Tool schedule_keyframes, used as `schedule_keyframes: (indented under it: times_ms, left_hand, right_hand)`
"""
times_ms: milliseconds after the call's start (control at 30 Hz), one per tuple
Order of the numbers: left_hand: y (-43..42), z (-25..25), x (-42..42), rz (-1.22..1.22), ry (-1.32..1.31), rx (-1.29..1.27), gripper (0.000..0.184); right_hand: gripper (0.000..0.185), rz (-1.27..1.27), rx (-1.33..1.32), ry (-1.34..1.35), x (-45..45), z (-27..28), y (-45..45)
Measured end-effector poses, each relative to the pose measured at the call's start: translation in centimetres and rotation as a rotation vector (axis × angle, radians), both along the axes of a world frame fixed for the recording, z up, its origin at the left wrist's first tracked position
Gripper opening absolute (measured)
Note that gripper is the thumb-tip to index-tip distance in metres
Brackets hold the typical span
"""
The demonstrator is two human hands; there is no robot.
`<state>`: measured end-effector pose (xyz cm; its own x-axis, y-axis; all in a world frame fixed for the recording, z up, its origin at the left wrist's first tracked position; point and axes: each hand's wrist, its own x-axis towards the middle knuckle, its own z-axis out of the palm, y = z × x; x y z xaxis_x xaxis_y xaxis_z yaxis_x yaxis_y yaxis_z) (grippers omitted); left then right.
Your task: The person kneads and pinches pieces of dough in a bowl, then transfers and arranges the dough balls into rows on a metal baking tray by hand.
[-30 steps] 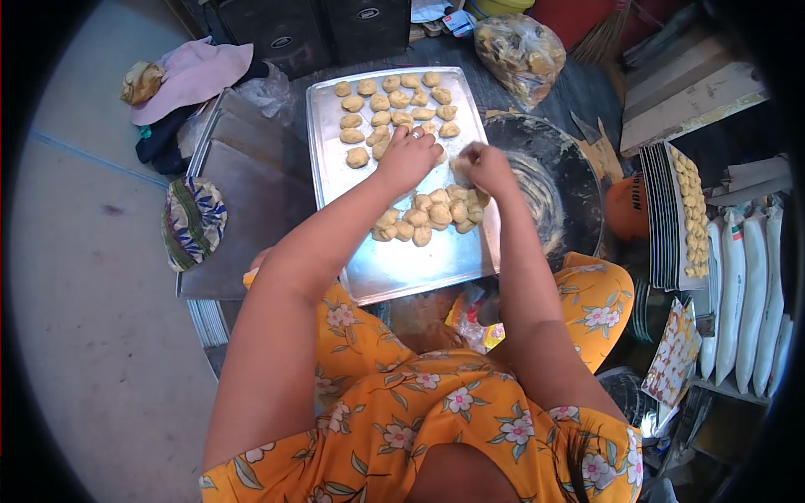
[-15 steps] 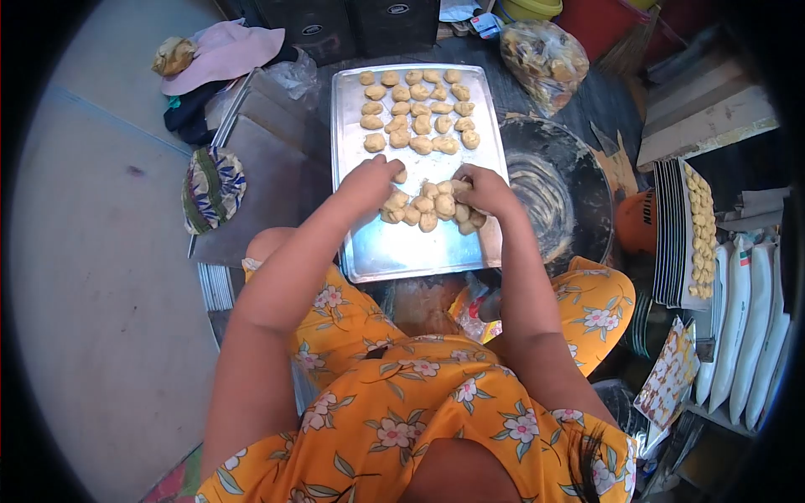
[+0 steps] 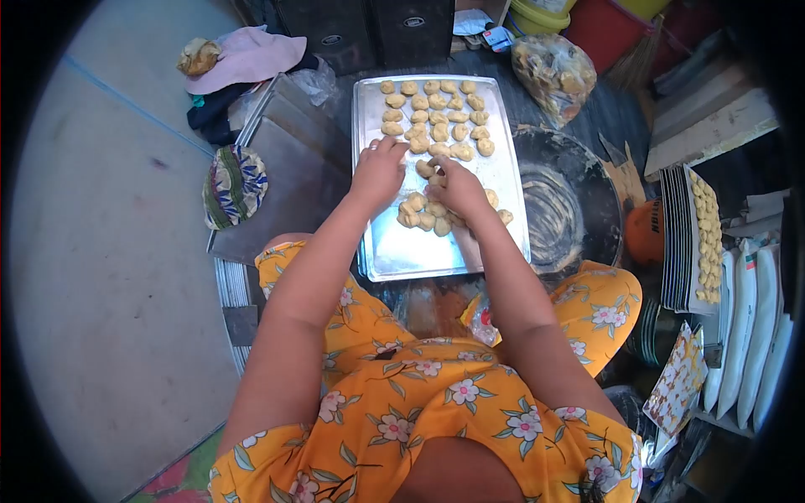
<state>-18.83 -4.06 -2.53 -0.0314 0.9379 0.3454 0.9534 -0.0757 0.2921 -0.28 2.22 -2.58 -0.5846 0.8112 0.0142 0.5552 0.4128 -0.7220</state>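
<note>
A metal tray (image 3: 402, 256) lies in front of me, with rows of dough balls (image 3: 439, 117) on its far half and a loose pile of dough balls (image 3: 426, 220) nearer me. At the tray's left side, my left hand (image 3: 379, 172) rests over the left end of the nearest row, its fingers bent; what is beneath them is hidden. My right hand (image 3: 454, 186) is closed at the middle of the tray, with a dough ball at its fingertips. Another dough ball (image 3: 425, 168) lies just beyond those fingers.
Right of the tray is a round dark basin (image 3: 604, 210) with dough smears. A plastic bag (image 3: 555, 75) stands behind it. Stacked trays (image 3: 675, 243) are at the far right. Left are metal sheets (image 3: 289, 184), a patterned cap (image 3: 235, 187) and a pink hat (image 3: 260, 59).
The view has shifted, so the tray appears further right. My left hand has moved up toward the rows. My right hand has gone from the pile's right side to the middle. The nearest row has grown.
</note>
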Motion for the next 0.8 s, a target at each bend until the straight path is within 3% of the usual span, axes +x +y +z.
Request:
schedule_keyframes:
  times_ms: [67, 133, 267, 367, 400, 467, 567, 600, 700, 800]
  left_hand:
    - [0.6, -0.7, 0.8, -0.131, 0.020, 0.088, 0.028]
    - [1.2, -1.1, 0.9, -0.184, 0.029, -0.102, 0.024]
    - [2.1, -0.3, 0.9, -0.109, 0.151, -0.215, 0.016]
    - [2.1, -0.6, 0.9, -0.162, 0.102, -0.106, 0.016]
    - [2.1, -0.7, 0.9, -0.205, 0.060, -0.038, 0.016]
    - [2.2, -0.7, 1.0, -0.250, 0.064, -0.147, 0.017]
    - [2.7, -0.6, 1.4, -0.200, 0.153, -0.164, 0.019]
    - [2.8, -0.6, 1.5, -0.166, 0.199, -0.145, 0.020]
    - [3.3, -1.3, 1.9, -0.064, 0.117, 0.100, 0.020]
    - [3.6, -0.4, 1.7, -0.068, 0.066, -0.144, 0.021]
  right_hand:
    - [0.038, 0.053, -0.004, -0.024, 0.7, -0.7, 0.1]
    - [0.035, 0.063, 0.026, 0.005, 0.6, -1.5, 1.1]
    - [0.028, -0.200, -0.019, 0.307, 0.8, -3.2, 2.5]
    - [0.026, -0.101, -0.014, 0.162, 0.7, -2.7, 2.7]
    - [0.026, -0.110, 0.109, 0.146, 0.9, -2.7, 2.7]
    - [0.027, -0.126, 0.355, 0.115, 1.2, -2.4, 2.9]
    - [0.031, 0.034, 0.041, 0.016, 2.0, -0.1, 1.2]
    - [0.033, 0.161, 0.137, -0.179, 2.2, -0.6, 0.9]
    - [0.034, 0.067, 0.029, 0.020, 3.2, -1.2, 1.4]
    - [0.029, -0.190, 0.058, 0.123, 4.0, -0.4, 2.6]
